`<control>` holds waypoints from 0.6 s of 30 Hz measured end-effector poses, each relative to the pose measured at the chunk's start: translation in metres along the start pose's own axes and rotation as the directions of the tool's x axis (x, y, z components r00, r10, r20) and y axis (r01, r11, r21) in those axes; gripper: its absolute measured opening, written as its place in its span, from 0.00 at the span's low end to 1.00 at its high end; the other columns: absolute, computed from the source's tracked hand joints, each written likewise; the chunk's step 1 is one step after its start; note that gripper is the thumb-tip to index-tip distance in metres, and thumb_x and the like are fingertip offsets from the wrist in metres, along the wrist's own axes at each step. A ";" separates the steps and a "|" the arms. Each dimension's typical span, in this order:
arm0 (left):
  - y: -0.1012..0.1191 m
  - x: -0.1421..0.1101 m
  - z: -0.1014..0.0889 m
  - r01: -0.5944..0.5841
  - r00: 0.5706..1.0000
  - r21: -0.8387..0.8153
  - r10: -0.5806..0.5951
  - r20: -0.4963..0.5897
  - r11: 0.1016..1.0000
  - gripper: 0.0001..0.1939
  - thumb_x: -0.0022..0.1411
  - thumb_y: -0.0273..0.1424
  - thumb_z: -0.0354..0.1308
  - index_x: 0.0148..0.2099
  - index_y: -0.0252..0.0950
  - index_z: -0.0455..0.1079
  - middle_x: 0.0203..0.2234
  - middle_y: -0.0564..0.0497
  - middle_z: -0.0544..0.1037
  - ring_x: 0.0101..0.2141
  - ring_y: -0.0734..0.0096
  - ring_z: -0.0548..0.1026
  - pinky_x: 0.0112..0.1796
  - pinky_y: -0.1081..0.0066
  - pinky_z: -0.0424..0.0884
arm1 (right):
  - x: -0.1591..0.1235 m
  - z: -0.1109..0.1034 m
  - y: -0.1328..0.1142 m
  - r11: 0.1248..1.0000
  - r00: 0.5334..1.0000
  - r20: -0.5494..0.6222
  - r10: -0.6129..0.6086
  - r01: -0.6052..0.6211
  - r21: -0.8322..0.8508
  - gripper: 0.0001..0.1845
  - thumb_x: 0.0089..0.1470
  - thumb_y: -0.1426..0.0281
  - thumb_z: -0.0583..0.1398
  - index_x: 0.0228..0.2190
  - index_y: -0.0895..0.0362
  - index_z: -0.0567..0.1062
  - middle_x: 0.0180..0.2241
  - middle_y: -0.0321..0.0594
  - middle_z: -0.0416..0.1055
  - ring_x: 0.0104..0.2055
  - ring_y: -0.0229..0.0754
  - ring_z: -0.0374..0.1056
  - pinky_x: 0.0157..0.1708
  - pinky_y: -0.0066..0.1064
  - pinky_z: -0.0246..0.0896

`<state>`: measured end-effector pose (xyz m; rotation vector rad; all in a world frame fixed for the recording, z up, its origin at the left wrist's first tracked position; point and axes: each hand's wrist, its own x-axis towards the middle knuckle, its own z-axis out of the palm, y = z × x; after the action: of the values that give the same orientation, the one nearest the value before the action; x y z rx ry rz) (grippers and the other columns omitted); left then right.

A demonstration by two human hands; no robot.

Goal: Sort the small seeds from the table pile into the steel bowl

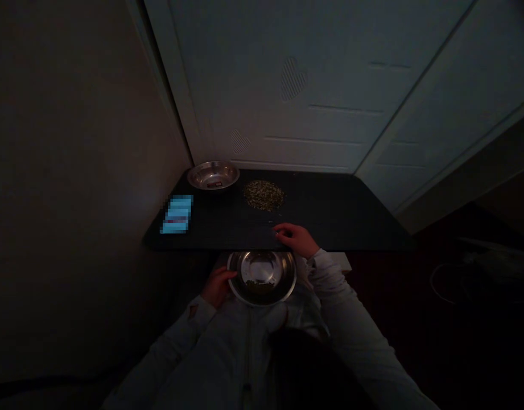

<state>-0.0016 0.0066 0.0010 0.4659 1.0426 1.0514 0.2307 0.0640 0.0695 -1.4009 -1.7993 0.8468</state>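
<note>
A shiny metal bowl (262, 267) rests at my lap, just under the table's front edge, with a small heap of grains (259, 286) in its bottom. My left hand (219, 285) is closed on the left side of its rim. Over the front of the dark table (330, 216), my right hand (298, 239) has its thumb and forefinger drawn together. What they pinch, if anything, is too small and dim to make out. Beyond those fingertips lies a flat pile of mixed grains or seeds (264, 195), with a few stray bits between.
A second metal bowl (213, 175) stands at the table's back left corner, with a label inside. In front of it is a lit, blurred-out phone-like screen (177, 214). A white panel with heart patterns (293, 80) rises behind the table, and a wall (82, 142) stands left.
</note>
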 end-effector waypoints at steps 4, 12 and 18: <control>0.000 0.000 0.000 0.008 1.000 -0.003 -0.008 -0.001 1.000 0.08 0.33 0.22 0.62 0.23 0.31 0.73 0.19 0.50 0.76 0.24 0.69 0.73 0.29 0.70 0.65 | 0.000 -0.001 0.001 1.000 1.000 0.016 -0.013 0.013 -0.003 0.14 0.43 0.65 0.57 0.34 0.57 0.74 0.22 0.33 0.69 0.25 0.33 0.61 0.28 0.26 0.54; 0.001 -0.002 0.003 0.008 1.000 -0.001 -0.008 -0.016 1.000 0.07 0.33 0.22 0.62 0.22 0.31 0.72 0.18 0.51 0.76 0.23 0.69 0.72 0.28 0.71 0.65 | 0.001 -0.001 0.001 0.999 0.998 0.056 0.007 -0.009 0.034 0.15 0.42 0.65 0.57 0.34 0.58 0.74 0.23 0.33 0.68 0.25 0.33 0.60 0.27 0.26 0.53; 0.001 -0.002 0.002 -0.009 1.000 0.003 0.009 -0.009 1.000 0.06 0.35 0.22 0.61 0.22 0.31 0.72 0.18 0.51 0.76 0.23 0.69 0.72 0.28 0.71 0.65 | 0.001 -0.001 0.000 0.991 0.997 0.071 0.038 -0.046 0.128 0.14 0.40 0.66 0.58 0.32 0.57 0.74 0.22 0.32 0.66 0.25 0.33 0.59 0.28 0.26 0.53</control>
<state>-0.0007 0.0050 0.0034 0.4687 1.0512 1.0614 0.2313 0.0649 0.0704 -1.3453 -1.7378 1.0263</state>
